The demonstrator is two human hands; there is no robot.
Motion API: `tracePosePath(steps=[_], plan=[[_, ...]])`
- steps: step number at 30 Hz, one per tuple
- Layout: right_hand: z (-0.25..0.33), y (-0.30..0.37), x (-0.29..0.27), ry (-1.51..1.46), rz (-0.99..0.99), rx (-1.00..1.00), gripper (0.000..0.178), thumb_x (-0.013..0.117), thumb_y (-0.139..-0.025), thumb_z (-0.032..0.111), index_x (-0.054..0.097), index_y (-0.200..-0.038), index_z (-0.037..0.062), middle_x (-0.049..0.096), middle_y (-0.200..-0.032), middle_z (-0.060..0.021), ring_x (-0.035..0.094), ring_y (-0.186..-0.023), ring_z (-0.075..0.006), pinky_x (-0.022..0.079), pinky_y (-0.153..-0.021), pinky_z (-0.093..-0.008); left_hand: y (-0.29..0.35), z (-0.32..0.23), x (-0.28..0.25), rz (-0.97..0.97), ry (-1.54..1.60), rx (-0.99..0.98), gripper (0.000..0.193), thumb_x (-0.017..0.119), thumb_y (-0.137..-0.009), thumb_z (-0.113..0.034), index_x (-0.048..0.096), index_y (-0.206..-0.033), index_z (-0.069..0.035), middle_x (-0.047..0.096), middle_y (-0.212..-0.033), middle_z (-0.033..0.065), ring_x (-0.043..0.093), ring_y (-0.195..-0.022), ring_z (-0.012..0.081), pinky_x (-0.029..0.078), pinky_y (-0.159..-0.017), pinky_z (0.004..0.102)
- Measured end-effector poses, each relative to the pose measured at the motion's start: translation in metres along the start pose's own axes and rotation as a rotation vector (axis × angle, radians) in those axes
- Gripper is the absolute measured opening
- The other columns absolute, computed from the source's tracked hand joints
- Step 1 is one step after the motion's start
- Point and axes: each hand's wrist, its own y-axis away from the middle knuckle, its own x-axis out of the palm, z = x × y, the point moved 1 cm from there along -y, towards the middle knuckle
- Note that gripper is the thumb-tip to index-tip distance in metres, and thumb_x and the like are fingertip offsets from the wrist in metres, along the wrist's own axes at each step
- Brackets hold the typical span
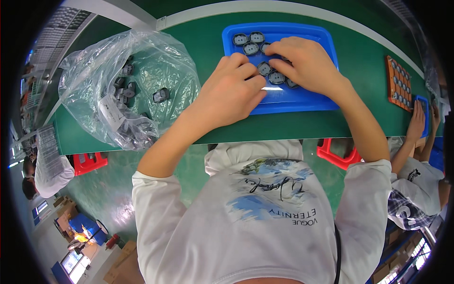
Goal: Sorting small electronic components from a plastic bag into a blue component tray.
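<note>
A shallow blue tray (302, 102) holds several small oval grey plastic parts, among them one grey part (251, 48) near its far left corner. My right hand (307, 64) reaches into the tray, its fingers bent around a grey plastic part (266, 48) at the index fingertip. More grey parts lie partly hidden beneath that hand. Over the tray's left rim, my left hand (232, 90) is curled, with its fingertips beside another grey part (264, 68). Whatever the left fingers hold, if anything, is hidden.
Left of the tray lies a large clear plastic bag (182, 71) with several grey parts inside. An orange tray of parts (399, 83) sits on the green table (364, 106) at right. A co-worker's hand (416, 122) is by a smaller blue tray. Red stools (338, 155) stand below.
</note>
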Motion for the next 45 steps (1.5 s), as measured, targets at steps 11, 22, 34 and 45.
tracePosePath(steps=[11,22,34,45], plan=[[-0.007,-0.003,0.003,-0.018,-0.049,0.092,0.016,0.069,-0.088,0.019,0.067,-0.097,0.0068,0.065,-0.083,-0.011,0.064,-0.081,-0.0307,0.051,-0.073,-0.0414,-0.02,0.033,-0.003,-0.225,-0.226,-0.089,0.015,0.075,-0.075,-0.008,0.074,-0.09,-0.008,0.061,-0.088,0.0055,0.054,-0.095,0.0282,0.043,-0.085,0.0408],[-0.01,-0.008,0.001,-0.131,0.111,-0.03,0.013,0.069,-0.087,0.015,0.065,-0.095,0.0053,0.064,-0.084,-0.0114,0.064,-0.082,-0.0324,0.05,-0.073,-0.0422,-0.013,0.035,-0.004,-0.139,-0.197,-0.109,0.01,0.073,-0.075,-0.007,0.074,-0.085,-0.007,0.059,-0.09,0.0054,0.052,-0.096,0.0278,0.042,-0.087,0.0414],[-0.018,-0.026,0.001,-0.106,0.128,-0.178,0.01,0.067,-0.087,0.012,0.066,-0.096,0.0068,0.064,-0.087,-0.011,0.064,-0.084,-0.0319,0.051,-0.075,-0.0425,-0.014,0.039,-0.008,-0.11,-0.21,-0.146,0.013,0.071,-0.078,-0.007,0.075,-0.091,-0.007,0.06,-0.101,0.0098,0.052,-0.101,0.0316,0.046,-0.089,0.0419],[-0.022,-0.024,0.009,-0.105,0.107,-0.129,0.012,0.068,-0.088,0.014,0.066,-0.098,0.0066,0.065,-0.087,-0.0106,0.064,-0.083,-0.0311,0.051,-0.075,-0.0424,-0.019,0.038,-0.009,-0.092,-0.223,-0.172,0.016,0.069,-0.077,-0.004,0.075,-0.091,-0.006,0.061,-0.097,0.0109,0.055,-0.094,0.0308,0.048,-0.085,0.041]])
